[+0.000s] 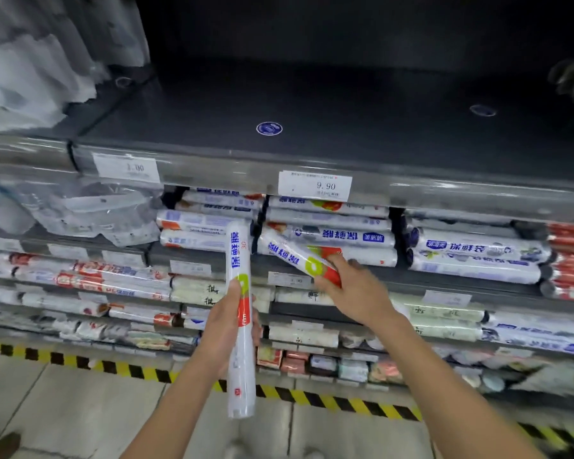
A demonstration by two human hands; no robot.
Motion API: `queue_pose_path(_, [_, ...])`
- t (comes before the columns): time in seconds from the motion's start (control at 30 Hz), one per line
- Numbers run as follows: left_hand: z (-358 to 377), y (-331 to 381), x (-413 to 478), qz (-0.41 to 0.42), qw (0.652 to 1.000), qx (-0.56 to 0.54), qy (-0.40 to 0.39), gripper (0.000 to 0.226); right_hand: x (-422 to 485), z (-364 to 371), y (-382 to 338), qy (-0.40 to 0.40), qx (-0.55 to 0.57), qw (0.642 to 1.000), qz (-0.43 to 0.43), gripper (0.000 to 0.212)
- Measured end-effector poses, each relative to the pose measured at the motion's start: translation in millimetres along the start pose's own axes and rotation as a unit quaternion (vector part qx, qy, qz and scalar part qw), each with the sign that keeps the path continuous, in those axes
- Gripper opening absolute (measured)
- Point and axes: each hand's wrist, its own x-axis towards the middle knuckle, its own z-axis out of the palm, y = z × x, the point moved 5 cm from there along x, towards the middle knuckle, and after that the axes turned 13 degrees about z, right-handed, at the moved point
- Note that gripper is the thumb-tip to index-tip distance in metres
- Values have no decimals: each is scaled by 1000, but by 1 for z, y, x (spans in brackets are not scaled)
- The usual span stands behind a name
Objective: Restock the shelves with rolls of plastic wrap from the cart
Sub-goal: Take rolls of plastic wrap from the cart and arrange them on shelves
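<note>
My left hand (224, 329) grips a white roll of plastic wrap (240, 369) around its middle and holds it upright in front of the shelves. My right hand (355, 293) grips the near end of a second roll (292, 256), tilted, with its far end at the mouth of the shelf compartment under the 9.90 price tag (315, 185). That compartment holds several stacked rolls (328, 233) lying sideways. The cart is out of view.
A dark top shelf (345, 127) above carries only round stickers, with plastic bags (30, 71) at its left. More stacked rolls fill the compartments left (202, 226) and right (471, 256), and the lower shelves. Yellow-black floor tape (120, 367) runs along the shelf base.
</note>
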Motion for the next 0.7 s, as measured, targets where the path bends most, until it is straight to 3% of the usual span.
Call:
queue_pose_path(0.1, [-5, 2, 11, -9, 1000, 12, -7, 61, 17, -1, -9, 92, -110, 989, -44, 54])
queue_pose_path(0.3, [-8, 2, 23, -14, 999, 18, -27, 63, 36, 11, -12, 168, -94, 977, -89, 51])
queue_pose_path(0.53, [-5, 8, 32, -5, 1000, 18, -23, 60, 46, 14, -11, 219, -91, 965, -111, 58])
queue_pose_path(0.7, [0, 11, 35, -2, 999, 3, -33, 57, 56, 18, -6, 210, -103, 965, -117, 58])
